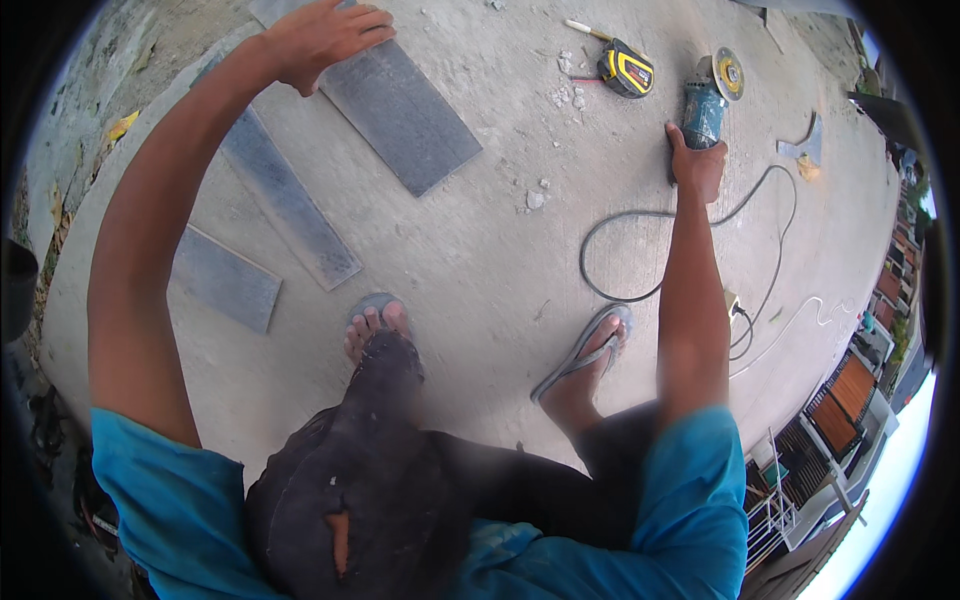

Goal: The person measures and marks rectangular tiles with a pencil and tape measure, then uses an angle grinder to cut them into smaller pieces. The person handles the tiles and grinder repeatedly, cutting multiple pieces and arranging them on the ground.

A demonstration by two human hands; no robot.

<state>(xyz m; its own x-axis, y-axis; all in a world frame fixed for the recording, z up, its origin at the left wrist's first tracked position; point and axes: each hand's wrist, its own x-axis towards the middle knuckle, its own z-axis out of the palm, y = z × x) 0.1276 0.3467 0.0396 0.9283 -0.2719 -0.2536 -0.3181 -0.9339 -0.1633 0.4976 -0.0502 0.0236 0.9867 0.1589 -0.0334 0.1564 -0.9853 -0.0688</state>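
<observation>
My right hand is wrapped round the body of a teal angle grinder. Its round cutting disc points away from me at the far end. At the upper left, my left hand spans the width of a dark grey tile, thumb at one edge and fingers over the other. The tile lies on the concrete. Two more grey pieces, a long tile strip and a shorter tile piece, lie nearer to me on the left.
A yellow and black tape measure lies beside a pen-like stick and crumbled rubble. The grinder's cord loops across the concrete to a plug connection. A tile offcut lies far right. My sandalled feet stand close by.
</observation>
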